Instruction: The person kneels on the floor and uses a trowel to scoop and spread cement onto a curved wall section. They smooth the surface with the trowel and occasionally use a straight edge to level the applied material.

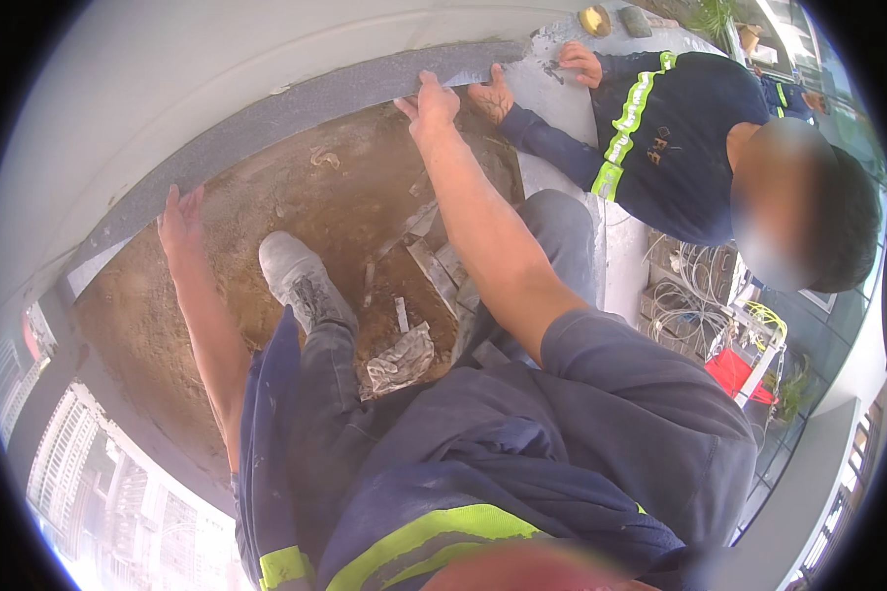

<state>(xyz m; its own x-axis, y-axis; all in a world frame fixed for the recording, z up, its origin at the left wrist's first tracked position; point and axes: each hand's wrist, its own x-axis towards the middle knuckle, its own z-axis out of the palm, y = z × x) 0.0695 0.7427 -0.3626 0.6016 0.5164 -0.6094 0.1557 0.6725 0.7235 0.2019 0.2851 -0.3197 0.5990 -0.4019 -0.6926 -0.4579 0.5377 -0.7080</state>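
Note:
A long, narrow grey slab (296, 108) runs along the foot of the pale wall. My left hand (180, 225) is at its near edge on the left, fingers pointing up and laid against the slab. Further along, my right hand (434, 106) grips the same edge, its thumb apart from its fingers. A co-worker's hand (493, 96) touches the slab's right end, just beyond my right hand. Their other hand (579, 63) rests on the pale ledge. The undersides of my fingers are partly hidden.
Bare brown soil (217, 286) lies below the slab, with my dusty boot (301, 276) on it. Crumpled plastic sheeting (401, 361) and broken flat pieces (439, 271) lie nearby. The co-worker (675, 148) leans in from the right. Cable coils (695, 310) and a red object (737, 374) are behind.

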